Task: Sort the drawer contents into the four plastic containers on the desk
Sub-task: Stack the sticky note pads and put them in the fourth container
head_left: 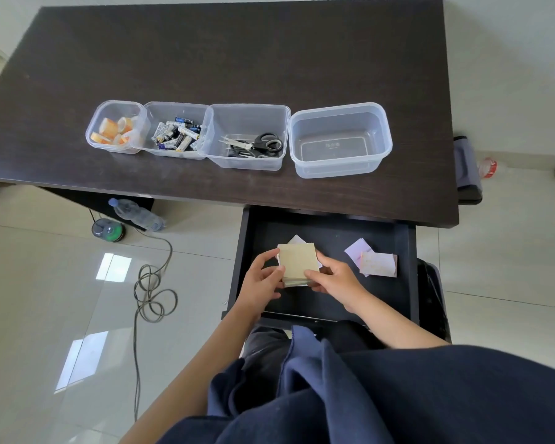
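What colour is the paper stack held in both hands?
Pale beige stack, seen in the head view.

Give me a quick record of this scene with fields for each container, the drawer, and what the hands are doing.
container one: far left container holds tape rolls
container two: holds batteries
container three: holds scissors
container four: far right container, nothing inside
drawer: drawer open, pink and lilac paper pads lie at its right
left hand: left hand grips the stack of beige note pads
right hand: right hand grips the same stack from the other side
desk: dark desk, four containers in a row
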### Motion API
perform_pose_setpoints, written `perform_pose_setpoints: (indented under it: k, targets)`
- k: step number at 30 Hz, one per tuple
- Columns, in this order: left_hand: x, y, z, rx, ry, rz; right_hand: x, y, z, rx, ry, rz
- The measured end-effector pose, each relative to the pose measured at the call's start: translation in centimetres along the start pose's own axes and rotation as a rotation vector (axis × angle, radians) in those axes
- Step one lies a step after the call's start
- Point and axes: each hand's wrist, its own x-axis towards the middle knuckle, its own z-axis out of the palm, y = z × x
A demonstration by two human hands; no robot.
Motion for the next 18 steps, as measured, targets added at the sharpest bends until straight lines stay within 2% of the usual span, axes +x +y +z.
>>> perform_pose_setpoints:
  k: [9,12,15,18]
  targets:
    - [0.0,-1.3,-0.9,0.001,-0.012,-0.018,-0.3,0.5,1.0,-0.029,-0.043,0.044]
    - [0.0,-2.0,-1.3,-0.024,0.042,-0.062,0.6,0.8,1.2,-0.05,0.088,0.065]
    - [0.0,-2.9,-1.8,-0.016,0.082,-0.093,2.3,1.6,0.8,-0.208,0.279,0.061]
    - [-0.1,-3.7,-2.2,-0.008,0.098,-0.107,3.8,2.0,0.3,-0.425,0.293,0.081]
